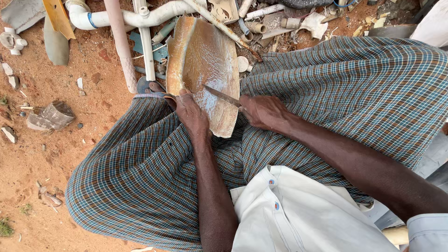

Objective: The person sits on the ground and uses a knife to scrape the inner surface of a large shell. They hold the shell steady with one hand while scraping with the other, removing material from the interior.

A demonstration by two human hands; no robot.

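While the left hand [192, 114] presses closed fingers on 1 curved brown husk [203, 70] lying between the knees, the right hand [263, 112] grips 1 knife [222, 96] against it; white pipes [135, 18] lie beyond.

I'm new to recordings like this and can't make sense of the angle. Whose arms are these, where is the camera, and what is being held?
The single picture comes from a camera on a seated person's head, looking down over a checked cloth wrap and white shirt. Both bare arms are that person's own. The left hand presses on a curved brown sheath-like slab resting across the lap. The right hand grips a thin dark blade laid against the slab. Beyond lie white plastic pipes and scraps on reddish sandy ground.
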